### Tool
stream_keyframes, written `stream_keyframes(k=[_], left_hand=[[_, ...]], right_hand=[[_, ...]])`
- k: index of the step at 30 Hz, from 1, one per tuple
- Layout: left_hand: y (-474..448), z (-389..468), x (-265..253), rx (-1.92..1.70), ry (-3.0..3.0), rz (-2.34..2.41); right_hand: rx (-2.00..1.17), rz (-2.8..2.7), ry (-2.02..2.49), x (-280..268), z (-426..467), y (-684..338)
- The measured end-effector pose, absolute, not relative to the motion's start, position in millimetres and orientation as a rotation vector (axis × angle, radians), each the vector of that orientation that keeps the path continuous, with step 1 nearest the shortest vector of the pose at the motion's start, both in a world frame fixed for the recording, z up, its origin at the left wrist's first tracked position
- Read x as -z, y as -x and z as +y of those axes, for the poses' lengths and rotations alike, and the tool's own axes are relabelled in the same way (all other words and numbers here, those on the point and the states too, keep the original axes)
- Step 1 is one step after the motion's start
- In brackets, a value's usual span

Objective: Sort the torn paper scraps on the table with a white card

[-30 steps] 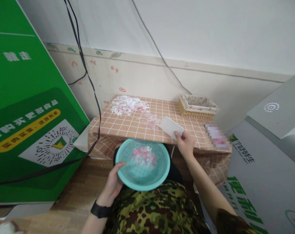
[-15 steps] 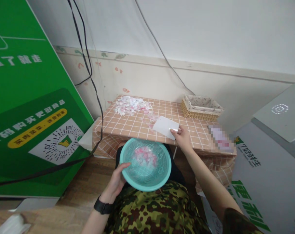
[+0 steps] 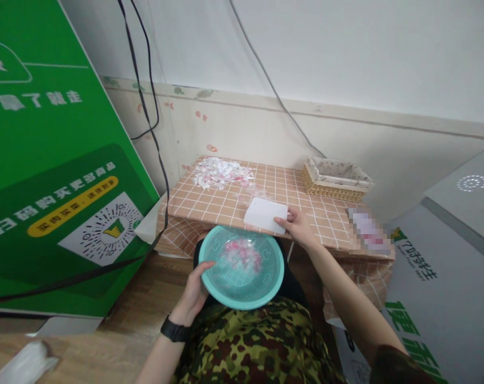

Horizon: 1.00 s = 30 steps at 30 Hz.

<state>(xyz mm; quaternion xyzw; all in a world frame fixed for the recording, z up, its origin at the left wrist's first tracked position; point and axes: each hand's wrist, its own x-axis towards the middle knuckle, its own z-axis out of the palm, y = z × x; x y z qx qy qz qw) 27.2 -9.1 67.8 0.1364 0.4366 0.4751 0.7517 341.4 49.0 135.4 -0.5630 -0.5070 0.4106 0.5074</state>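
Observation:
My left hand grips the left rim of a turquoise plastic colander, its thumb over the edge. Pink and white shreds lie in the bottom of the colander, which sits at my lap against the table's front edge. In my right hand is a white card, pinched at its right side and held low over the tabletop near that edge. Beyond the card, some thin pinkish bits are scattered on the cloth. A heap of white and pink paper-like flakes lies at the back left of the table.
A checked brown cloth covers the table. At its back right stands a lined wicker basket; a blurred-out flat object lies at the right edge. A green sign panel stands left, with black cables hanging before it.
My right hand has drawn the white card toward me and slightly left, closer to the table's front edge and the colander. The view has shifted a little. My left hand keeps its hold.

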Motion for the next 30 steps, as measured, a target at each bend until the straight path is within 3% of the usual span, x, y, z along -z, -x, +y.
stream_keyframes(k=[5, 14, 30], left_hand=[[-29, -12, -69, -1.03, -0.307, 0.936], [-30, -13, -49, -1.047, -0.3, 0.934], [-44, -16, -11, -1.208, -0.293, 0.935]], right_hand=[[-1.149, -1.122, 1.278, -135, 46, -348], [-0.746, -0.875, 1.34, -114, 67, -397], [-0.964, -1.117, 1.261, -123, 83, -371]])
